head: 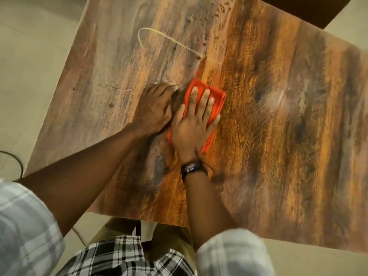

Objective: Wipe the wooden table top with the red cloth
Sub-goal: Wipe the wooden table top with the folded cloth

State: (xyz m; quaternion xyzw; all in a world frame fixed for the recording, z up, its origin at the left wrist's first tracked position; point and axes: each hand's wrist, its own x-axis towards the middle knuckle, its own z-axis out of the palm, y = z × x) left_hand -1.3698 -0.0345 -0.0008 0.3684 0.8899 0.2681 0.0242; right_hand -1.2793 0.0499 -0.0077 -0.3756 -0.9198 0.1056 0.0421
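The wooden table top (278,120) fills most of the view. A folded red cloth (218,100) lies flat on it near the middle. My right hand (194,124) presses down on the cloth, palm flat and fingers spread; a dark band is on the wrist. My left hand (153,108) rests on the table just left of the cloth, fingers together and curled, its fingertips at the cloth's left edge. Nothing shows inside it.
A pale yellow looping streak (159,36) and scattered red-brown specks (219,10) mark the far part of the table. A dark piece of furniture (310,8) stands beyond the far corner. A black cable (15,158) lies on the tiled floor at left.
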